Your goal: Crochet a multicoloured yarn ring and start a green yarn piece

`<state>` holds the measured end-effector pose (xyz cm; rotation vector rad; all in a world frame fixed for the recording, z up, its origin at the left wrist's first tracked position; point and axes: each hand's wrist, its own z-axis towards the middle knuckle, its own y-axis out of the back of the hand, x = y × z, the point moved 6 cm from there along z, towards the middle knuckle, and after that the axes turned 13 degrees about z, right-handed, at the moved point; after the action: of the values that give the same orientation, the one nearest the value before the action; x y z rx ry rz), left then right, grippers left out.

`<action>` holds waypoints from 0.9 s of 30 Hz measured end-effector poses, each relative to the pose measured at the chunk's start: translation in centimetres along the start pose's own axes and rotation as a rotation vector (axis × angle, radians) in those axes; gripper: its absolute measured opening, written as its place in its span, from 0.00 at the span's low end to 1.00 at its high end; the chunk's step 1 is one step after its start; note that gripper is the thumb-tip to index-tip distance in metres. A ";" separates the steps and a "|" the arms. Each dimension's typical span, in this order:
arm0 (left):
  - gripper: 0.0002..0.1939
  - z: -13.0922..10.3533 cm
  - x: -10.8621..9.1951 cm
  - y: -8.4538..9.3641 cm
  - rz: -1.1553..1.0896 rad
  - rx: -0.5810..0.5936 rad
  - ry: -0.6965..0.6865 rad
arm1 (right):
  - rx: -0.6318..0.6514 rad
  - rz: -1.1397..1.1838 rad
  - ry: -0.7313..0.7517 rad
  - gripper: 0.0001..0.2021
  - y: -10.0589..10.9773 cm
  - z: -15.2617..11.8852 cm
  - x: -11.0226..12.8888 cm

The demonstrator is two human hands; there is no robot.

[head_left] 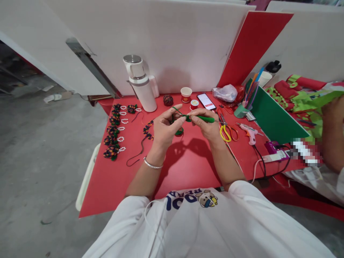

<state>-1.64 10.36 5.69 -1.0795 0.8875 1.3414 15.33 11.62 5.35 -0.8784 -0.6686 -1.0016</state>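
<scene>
My right hand [204,125] is closed around a crochet hook [206,119] with a green handle, its tip pointing left. Pinched in my left hand [167,126] is a small piece of green crochet work [188,118], with green yarn [176,109] running over the raised index finger. The hands meet above the red table, and the hook's tip is at the work, partly hidden by fingers. A green yarn ball [179,132] shows below the left thumb. Left of that hand lies a dark multicoloured crocheted strip [147,130] with a loose tail.
Several crocheted pieces with white bead loops [111,139] line the left side. A white thermos [142,89], yarn ball [168,100], paper cup [186,94], thread spool [194,104] and phone [206,101] stand behind. Scissors [225,132], a glue gun [250,134] and a co-worker's arm [333,132] are right.
</scene>
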 end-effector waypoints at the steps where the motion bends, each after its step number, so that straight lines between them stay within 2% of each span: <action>1: 0.23 0.0 0.1 0.0 -0.006 -0.001 0.006 | -0.006 -0.003 0.001 0.10 0.0 0.0 0.0; 6: 0.24 0.2 0.0 0.0 -0.071 -0.006 0.033 | -0.030 0.023 0.017 0.12 0.1 -0.1 -0.1; 13: 0.23 0.2 -0.1 -0.3 -0.186 0.030 0.131 | -0.037 0.006 0.077 0.09 -0.6 -0.5 0.5; 27: 0.24 0.3 -0.1 -0.2 -0.183 0.021 0.136 | -0.021 -0.068 0.104 0.10 -0.6 -0.5 0.8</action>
<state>-1.45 10.67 5.90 -1.2165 0.8773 1.1161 15.08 10.71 5.92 -0.8207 -0.6044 -1.1092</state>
